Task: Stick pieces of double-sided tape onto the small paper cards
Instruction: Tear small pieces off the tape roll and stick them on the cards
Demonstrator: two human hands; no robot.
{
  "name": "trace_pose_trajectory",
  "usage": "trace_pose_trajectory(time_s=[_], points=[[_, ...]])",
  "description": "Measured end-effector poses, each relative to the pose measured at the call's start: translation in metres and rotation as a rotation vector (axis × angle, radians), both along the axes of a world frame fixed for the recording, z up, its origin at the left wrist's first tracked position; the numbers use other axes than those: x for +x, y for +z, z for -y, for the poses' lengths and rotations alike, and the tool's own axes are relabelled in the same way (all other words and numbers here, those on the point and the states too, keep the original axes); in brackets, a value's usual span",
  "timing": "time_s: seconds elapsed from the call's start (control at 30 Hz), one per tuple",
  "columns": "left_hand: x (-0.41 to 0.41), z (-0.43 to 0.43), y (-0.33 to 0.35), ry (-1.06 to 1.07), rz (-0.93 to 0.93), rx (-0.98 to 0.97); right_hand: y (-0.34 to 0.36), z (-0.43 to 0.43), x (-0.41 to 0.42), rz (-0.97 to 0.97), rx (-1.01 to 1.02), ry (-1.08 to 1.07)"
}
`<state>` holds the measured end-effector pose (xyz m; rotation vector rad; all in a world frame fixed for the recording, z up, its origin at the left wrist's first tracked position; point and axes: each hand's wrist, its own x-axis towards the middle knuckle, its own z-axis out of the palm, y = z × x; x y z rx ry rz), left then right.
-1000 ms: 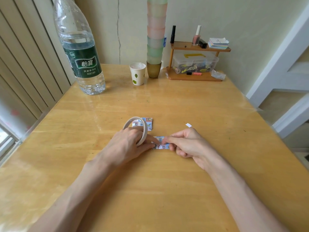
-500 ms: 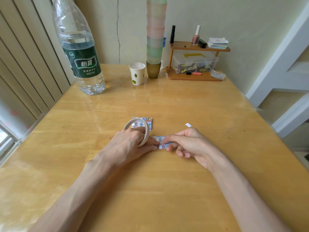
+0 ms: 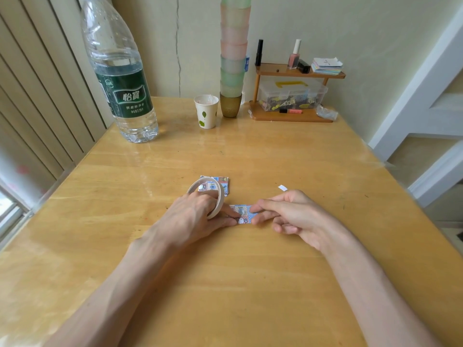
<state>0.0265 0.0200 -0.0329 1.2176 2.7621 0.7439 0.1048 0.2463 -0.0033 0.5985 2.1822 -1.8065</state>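
A small patterned paper card (image 3: pixel 242 213) lies flat on the wooden table (image 3: pixel 250 284) between my hands. My left hand (image 3: pixel 198 221) has a white ring of double-sided tape (image 3: pixel 217 196) looped round its fingers and touches the card's left end with its fingertips. My right hand (image 3: pixel 288 216) holds the card's right end with thumb and forefinger. A small stack of more patterned cards (image 3: pixel 220 184) lies just behind the tape ring. A little white scrap of backing paper (image 3: pixel 283 188) lies on the table behind my right hand.
A large water bottle (image 3: pixel 117 71) stands at the far left. Behind are a paper cup (image 3: pixel 206 111), a tall stack of coloured cups (image 3: pixel 233 58) and a small wooden shelf (image 3: pixel 298 96) with a clear box and cosmetics against the wall.
My right hand has shifted slightly to the right, uncovering more of the card. My left hand and the tape ring stay in place.
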Motion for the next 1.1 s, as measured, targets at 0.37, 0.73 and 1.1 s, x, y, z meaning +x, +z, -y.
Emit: trace_pose_trajectory(time_s=[0.37,0.73,1.1], points=[[-0.001,0.001,-0.005,-0.008,-0.008,0.028,-0.026,0.006,-0.008,-0.566,0.637,0.208],[0.000,0.001,-0.005,-0.013,-0.013,0.041,-0.037,0.007,-0.012,-0.585,0.734,0.258],[-0.002,0.001,-0.007,-0.019,-0.026,0.024,-0.035,0.001,-0.010,-0.596,0.680,0.250]])
